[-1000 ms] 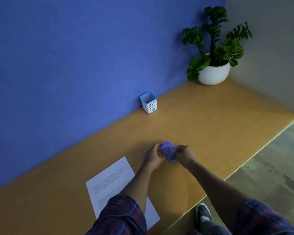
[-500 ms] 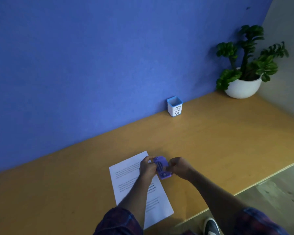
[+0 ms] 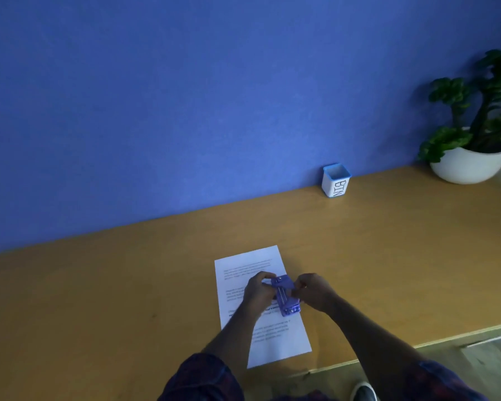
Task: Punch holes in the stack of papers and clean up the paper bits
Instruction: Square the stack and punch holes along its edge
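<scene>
The hole punch (image 3: 285,296), now brought from bare desk (image 3: 99,299) over the papers' (image 3: 252,261) right edge, is being gripped by left hand (image 3: 258,290) and right hand (image 3: 313,290); punching is judged imminent.

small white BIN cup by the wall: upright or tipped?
Upright: the small white blue-rimmed BIN cup stands on its base on the wooden desk, open top up.

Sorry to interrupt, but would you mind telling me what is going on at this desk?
A person holds a small purple hole punch in both hands, the left hand and right hand gripping its sides, over the right edge of the printed paper on the wooden desk. A little white cup marked BIN waits by the blue wall. I see no paper bits.
</scene>
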`<state>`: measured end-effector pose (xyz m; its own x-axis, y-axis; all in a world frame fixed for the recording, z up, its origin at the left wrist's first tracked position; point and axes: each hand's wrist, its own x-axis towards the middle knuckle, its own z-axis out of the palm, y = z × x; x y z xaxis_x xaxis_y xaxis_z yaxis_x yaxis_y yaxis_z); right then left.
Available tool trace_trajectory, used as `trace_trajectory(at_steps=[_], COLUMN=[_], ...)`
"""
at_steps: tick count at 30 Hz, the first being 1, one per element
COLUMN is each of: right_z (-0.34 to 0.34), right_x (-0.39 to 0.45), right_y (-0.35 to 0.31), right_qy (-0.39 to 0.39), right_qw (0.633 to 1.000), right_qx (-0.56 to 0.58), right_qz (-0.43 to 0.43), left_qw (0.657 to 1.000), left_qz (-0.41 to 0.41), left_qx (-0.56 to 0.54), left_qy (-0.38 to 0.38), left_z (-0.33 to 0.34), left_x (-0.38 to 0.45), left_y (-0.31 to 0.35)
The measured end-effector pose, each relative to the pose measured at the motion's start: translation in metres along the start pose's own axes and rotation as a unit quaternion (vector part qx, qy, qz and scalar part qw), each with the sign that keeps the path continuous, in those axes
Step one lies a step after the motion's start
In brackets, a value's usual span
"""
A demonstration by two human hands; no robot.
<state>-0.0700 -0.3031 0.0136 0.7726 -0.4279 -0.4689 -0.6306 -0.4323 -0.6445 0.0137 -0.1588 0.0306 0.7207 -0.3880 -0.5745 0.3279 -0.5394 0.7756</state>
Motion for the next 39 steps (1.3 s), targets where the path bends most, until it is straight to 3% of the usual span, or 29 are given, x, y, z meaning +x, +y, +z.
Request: trace_trajectory(at_steps=[7, 13, 17, 22, 28, 39], right_z=[0.002, -0.002, -0.007, -0.009, -0.008, -0.004], right_x=[-0.001, -0.002, -0.003, -0.004, 0.000, 0.002], right_y=[0.001, 0.004, 0.008, 0.015, 0.018, 0.016], right_qy=[0.008, 0.037, 0.045, 0.050, 0.053, 0.072], right_qw=[1.000, 0.997, 0.994, 0.992, 0.991, 0.988], right_qx=[-0.010, 0.004, -0.009, -0.017, -0.028, -0.045], right_qz=[0.020, 0.068, 0.097, 0.114, 0.121, 0.126], left_qw=[0.976, 0.922, 0.904, 0.876, 0.869, 0.899], left_qz=[0.050, -0.050, -0.107, -0.109, -0.116, -0.173], left_qx=[0.188, 0.314, 0.337, 0.412, 0.427, 0.332], left_qy=[0.102, 0.220, 0.242, 0.224, 0.220, 0.225], left_z=[-0.021, -0.042, -0.043, -0.039, -0.036, -0.044], left_x=[-0.006, -0.006, -0.007, -0.003, 0.005, 0.014], left_y=[-0.023, -0.052, -0.064, -0.066, -0.058, -0.049])
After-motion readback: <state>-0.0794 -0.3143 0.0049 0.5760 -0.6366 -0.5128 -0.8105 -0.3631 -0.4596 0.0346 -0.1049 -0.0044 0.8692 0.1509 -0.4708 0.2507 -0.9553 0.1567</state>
